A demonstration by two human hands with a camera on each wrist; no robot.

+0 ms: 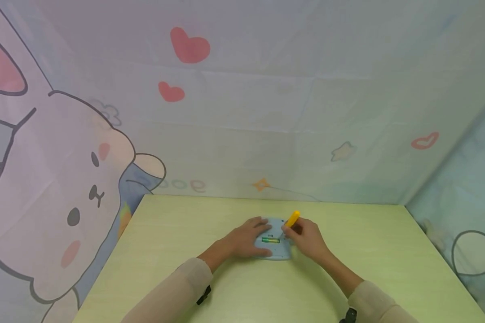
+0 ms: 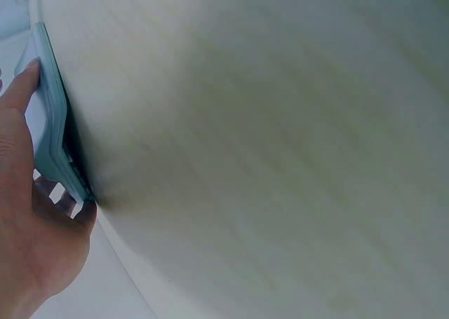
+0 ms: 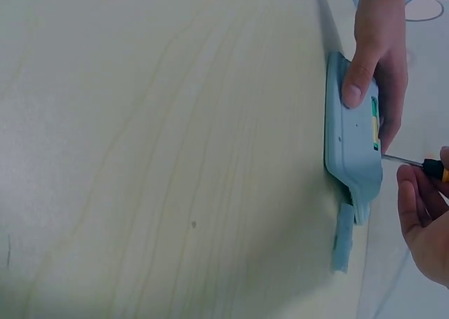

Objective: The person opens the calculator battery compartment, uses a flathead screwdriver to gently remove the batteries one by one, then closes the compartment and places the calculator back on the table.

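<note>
A light blue plastic device (image 1: pixel 280 253) lies on the table, with a green and yellow battery (image 1: pixel 270 240) showing in an uncovered slot. My left hand (image 1: pixel 245 238) grips its left side; in the right wrist view the thumb (image 3: pixel 353 94) presses on the upper face. A screwdriver (image 1: pixel 293 219) with a yellow handle is pinched in my right hand (image 1: pixel 310 237). Its thin metal shaft (image 3: pixel 403 160) points at the device beside the battery, the tip right at the surface. A small light blue piece (image 3: pixel 343 238) sits by the device's end in the right wrist view.
The pale wood-grain table (image 1: pixel 178 224) reaches back to a printed cloth backdrop (image 1: pixel 246 157) with hearts and a cartoon rabbit. Another cloth side (image 1: pixel 469 193) hangs along the right edge. Dark straps show at both sleeves.
</note>
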